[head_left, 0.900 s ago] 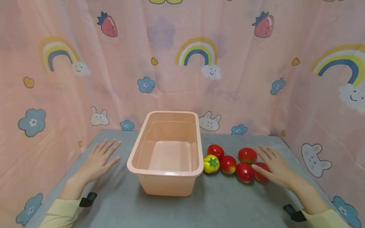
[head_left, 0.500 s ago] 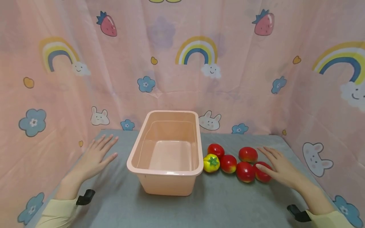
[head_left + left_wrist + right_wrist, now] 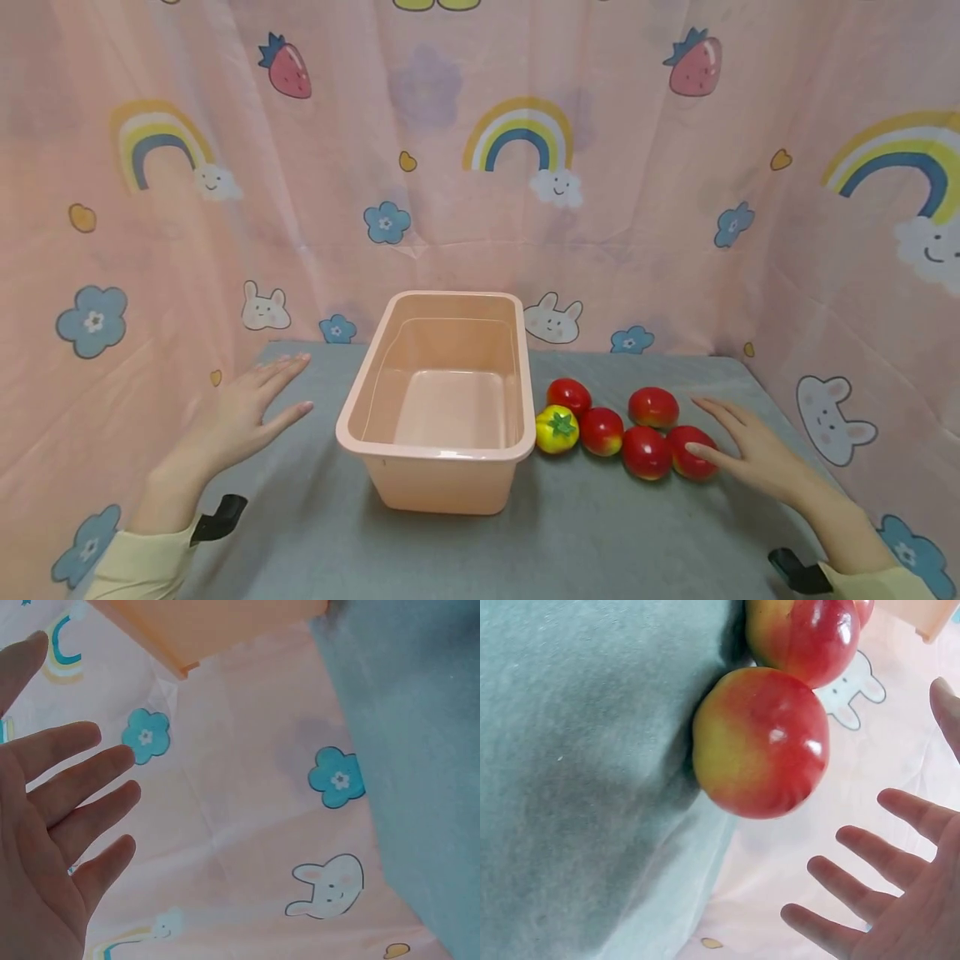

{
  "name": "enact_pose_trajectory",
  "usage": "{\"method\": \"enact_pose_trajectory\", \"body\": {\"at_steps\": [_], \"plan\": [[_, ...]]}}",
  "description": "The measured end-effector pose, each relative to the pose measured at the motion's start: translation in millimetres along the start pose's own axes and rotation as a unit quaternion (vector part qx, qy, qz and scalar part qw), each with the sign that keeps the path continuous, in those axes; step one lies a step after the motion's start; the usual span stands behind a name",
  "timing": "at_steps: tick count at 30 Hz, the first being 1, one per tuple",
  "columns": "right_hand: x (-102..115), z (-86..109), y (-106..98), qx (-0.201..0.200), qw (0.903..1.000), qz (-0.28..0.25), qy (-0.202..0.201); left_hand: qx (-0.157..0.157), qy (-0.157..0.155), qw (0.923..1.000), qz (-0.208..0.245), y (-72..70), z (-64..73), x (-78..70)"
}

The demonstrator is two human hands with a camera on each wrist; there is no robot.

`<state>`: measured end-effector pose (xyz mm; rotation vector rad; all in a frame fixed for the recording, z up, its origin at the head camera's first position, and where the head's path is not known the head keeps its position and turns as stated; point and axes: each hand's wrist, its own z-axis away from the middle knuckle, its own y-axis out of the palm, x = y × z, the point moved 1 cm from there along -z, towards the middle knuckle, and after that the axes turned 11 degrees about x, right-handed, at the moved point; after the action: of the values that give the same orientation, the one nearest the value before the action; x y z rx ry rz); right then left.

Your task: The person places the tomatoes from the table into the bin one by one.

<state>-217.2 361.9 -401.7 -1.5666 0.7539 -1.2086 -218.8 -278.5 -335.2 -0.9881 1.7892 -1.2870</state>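
Note:
A peach-coloured plastic tub (image 3: 450, 483) stands mid-table with nothing in it. To its right lie several red apples (image 3: 647, 453), some with yellowish undersides, beside one yellow fruit or vegetable (image 3: 557, 430) with a green star-shaped top. My right hand (image 3: 757, 454) hovers at the right end of the apples, fingers extended and holding nothing; the thumb overlaps the nearest apple (image 3: 761, 742) in the head view, but the right wrist view shows a gap. Left of the tub, my left hand (image 3: 228, 417) is held over the table, fingers spread and holding nothing.
A grey cloth covers the table (image 3: 585, 542). Behind it and at the sides hangs a pink curtain (image 3: 330, 167) printed with rainbows, flowers and rabbits. A black strap (image 3: 219, 518) sits at the left wrist, another strap (image 3: 798, 571) at the right.
My right hand has shifted a little rightward, away from the apples. My left hand has drawn slightly left and turned, its fingers closer together. The tub and fruit have stayed put.

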Motion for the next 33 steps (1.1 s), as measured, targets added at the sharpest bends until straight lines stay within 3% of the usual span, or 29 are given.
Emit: {"method": "enact_pose_trajectory", "body": {"at_steps": [14, 24, 33], "plan": [[-9.9, 0.8, 6.6, 0.010, 0.9998, -0.006, 0.016, -0.007, 0.021, 0.9996, 0.015, -8.9, 3.0, -14.2], [-16.2, 1.4, 11.3, 0.005, 0.9996, -0.026, 0.012, 0.012, 0.050, 0.9962, 0.070, -12.5, 2.8, -25.7], [-21.4, 1.0, 16.1, 0.028, 0.9981, -0.041, 0.036, 0.026, 0.059, 0.9947, 0.080, -8.0, 0.5, -30.8]]}}
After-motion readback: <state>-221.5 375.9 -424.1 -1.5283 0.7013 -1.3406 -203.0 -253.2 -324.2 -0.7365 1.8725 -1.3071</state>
